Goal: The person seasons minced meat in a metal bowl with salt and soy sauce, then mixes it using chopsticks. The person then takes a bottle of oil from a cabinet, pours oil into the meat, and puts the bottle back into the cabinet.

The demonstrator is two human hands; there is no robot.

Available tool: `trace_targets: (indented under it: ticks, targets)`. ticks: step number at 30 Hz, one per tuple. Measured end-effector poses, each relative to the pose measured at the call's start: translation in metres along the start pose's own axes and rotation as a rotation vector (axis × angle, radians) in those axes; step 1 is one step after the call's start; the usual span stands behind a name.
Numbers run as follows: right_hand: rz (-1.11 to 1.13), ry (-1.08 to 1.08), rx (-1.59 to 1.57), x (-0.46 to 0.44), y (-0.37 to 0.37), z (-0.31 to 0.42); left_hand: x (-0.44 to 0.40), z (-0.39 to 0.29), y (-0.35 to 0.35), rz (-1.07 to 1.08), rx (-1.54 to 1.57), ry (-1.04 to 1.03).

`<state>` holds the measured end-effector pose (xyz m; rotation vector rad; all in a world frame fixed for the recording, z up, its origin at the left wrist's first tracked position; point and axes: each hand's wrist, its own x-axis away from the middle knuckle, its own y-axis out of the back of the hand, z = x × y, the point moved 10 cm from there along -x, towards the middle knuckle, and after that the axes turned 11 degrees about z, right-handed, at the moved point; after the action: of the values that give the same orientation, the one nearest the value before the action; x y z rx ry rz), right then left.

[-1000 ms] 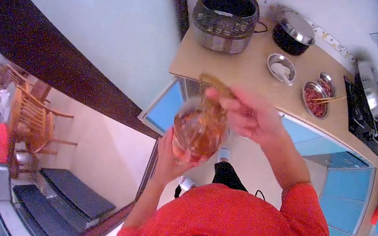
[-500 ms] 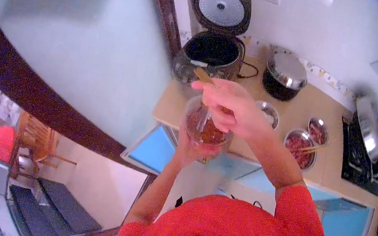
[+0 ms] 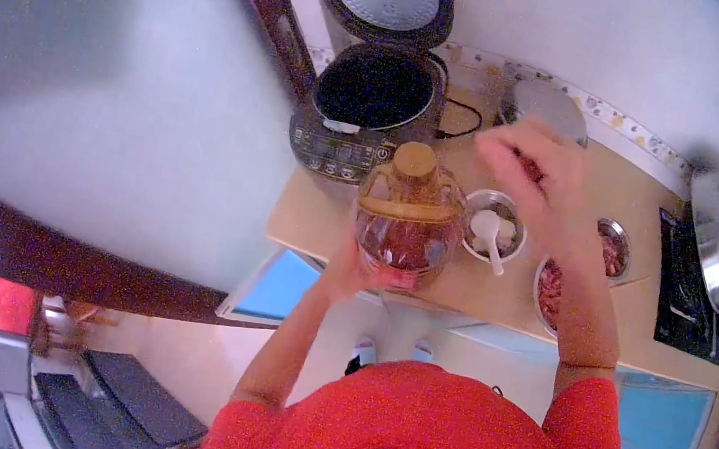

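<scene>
The left hand (image 3: 351,271) is wrapped around the lower side of a clear jug (image 3: 404,247) with a brown cap and handle, its fingers pressed against the wall. The jug stands roughly upright at the front of the worktop (image 3: 311,216), before an open rice cooker (image 3: 330,147); whether its base touches the surface cannot be told. The right hand (image 3: 537,169), blurred, is raised near a lidded pot (image 3: 543,108), fingers curled; whether it holds anything is unclear. Beside the jug, a metal bowl (image 3: 514,250) holds a white spoon (image 3: 490,233).

A red top (image 3: 459,425) with loose short sleeves (image 3: 589,438); footwear (image 3: 365,352) seems pale, though blurred.
</scene>
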<state>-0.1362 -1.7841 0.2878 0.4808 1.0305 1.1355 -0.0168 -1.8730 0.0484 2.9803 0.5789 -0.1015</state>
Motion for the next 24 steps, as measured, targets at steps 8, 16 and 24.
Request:
trace_targets:
  ticks: [8, 16, 24]
  targets:
    - [0.152, 0.030, 0.473, -0.049, -0.066, 0.014, 0.004, -0.057, 0.009, -0.056, 0.025, -0.271]
    - [0.023, 0.203, 0.549, -0.037, -0.075, 0.024, 0.005, 0.025, -0.020, 0.220, 0.753, 0.209]
    - [0.019, 0.339, 0.540, -0.029, -0.077, 0.023, 0.008, 0.075, -0.017, 0.315, 0.874, 0.229]
